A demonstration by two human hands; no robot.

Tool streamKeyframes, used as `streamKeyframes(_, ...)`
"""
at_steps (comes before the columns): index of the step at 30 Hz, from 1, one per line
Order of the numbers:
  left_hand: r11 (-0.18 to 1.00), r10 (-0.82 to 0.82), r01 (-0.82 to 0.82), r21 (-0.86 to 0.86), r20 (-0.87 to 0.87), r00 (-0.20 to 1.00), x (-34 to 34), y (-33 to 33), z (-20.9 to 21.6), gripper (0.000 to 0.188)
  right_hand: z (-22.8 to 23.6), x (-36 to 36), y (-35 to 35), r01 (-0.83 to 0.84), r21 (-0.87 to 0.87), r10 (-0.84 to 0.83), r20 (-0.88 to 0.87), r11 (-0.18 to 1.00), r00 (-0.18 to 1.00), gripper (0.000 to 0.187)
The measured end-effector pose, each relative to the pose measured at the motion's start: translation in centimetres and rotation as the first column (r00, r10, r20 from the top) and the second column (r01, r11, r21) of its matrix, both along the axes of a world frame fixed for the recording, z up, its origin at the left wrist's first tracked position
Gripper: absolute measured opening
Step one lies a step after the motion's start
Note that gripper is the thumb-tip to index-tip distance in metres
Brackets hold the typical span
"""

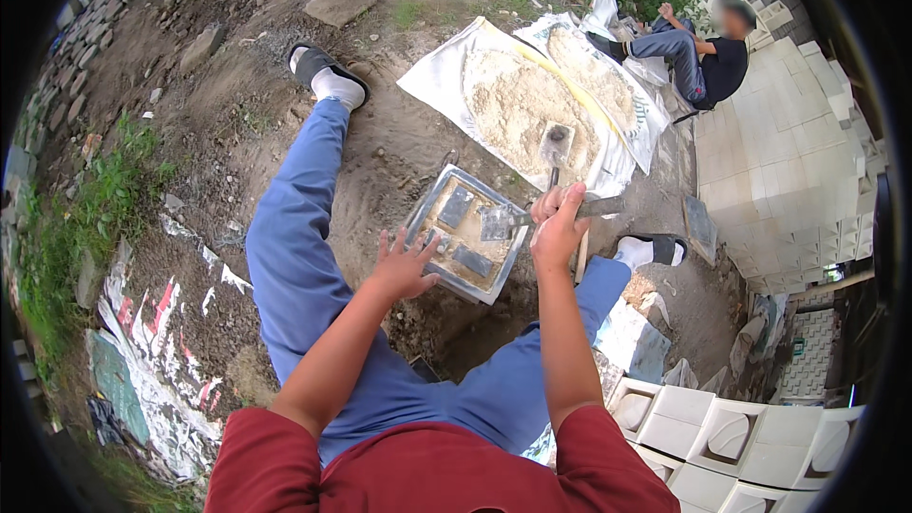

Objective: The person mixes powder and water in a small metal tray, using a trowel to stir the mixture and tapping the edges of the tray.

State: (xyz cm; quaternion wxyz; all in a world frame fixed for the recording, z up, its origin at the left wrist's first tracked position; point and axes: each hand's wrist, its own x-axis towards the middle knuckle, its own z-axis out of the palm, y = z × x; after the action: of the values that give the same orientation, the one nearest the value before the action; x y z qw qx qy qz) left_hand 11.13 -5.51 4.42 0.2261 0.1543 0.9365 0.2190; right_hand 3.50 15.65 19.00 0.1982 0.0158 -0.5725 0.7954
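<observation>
A metal mould (415,226) stands on the ground between my legs, filled with pale sandy mix and holding several dark rectangular plates (456,206). My left hand (403,266) is open, its fingers spread over the mould's left side; whether they touch it I cannot tell. My right hand (559,220) is wrapped round the handle of a flat-headed tool, its thumb raised. That tool's square grey head (495,223) is over the mould's right part. Just beyond my right hand, a small trowel (556,144) lies on the sandy mix.
White sacks (437,85) spread beyond the mould bear heaps of sandy mix (508,100). Another person (708,62) sits at the far right. Pale blocks are stacked at right (769,161) and lower right (741,427). A flat stone (339,4) lies at far left.
</observation>
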Motion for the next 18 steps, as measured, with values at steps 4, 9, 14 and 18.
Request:
streamKeyframes(4,0.981,0.031,-0.043,0.19,0.066,0.997,-0.8,-1.6,0.6,0.068,-1.0,-2.2,-4.4,-0.017,0.014,0.016,0.063,1.0,0.998,0.045)
streamKeyframes(9,0.861,0.328,-0.333,0.384,0.081,0.941,-3.7,-2.8,1.7,0.043,1.4,-4.8,-8.3,0.09,0.035,-0.091,0.051,0.995,0.995,0.046)
streamKeyframes(14,0.506,0.673,-0.616,0.603,0.171,0.72,-6.1,-2.2,-3.9,0.035,1.1,-6.6,-10.6,0.22,0.059,-0.221,0.023,0.974,0.975,0.047)
streamKeyframes(18,0.348,0.72,-0.746,0.569,0.347,0.601,-6.6,0.2,-6.7,0.04,-6.0,-7.9,-9.9,0.228,0.214,-0.266,0.167,0.95,0.949,0.049)
